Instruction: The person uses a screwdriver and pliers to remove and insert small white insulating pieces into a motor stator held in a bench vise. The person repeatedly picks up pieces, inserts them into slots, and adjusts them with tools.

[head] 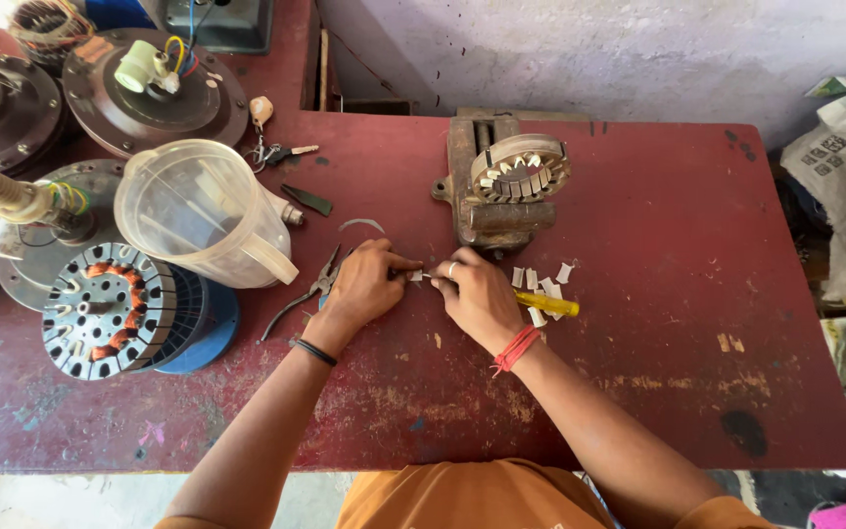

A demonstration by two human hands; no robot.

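My left hand (364, 286) and my right hand (477, 294) meet at the middle of a worn red table (638, 392). Between their fingertips they pinch a small white paper strip (415, 275). My right hand also grips a screwdriver with a yellow handle (550, 306), which sticks out to the right. Several more white paper strips (543, 284) lie just right of that hand. Behind the hands a ring-shaped stator core (521, 168) with white strips in its slots sits on a rusty bench vise (487, 211).
Pliers (304, 294) lie left of my left hand. A clear plastic jug (203, 211) lies on its side by a wound stator (110, 309) on a blue base. Fan motor housings (154, 88) crowd the far left. Keys (276, 154), newspaper (844, 167) at right.
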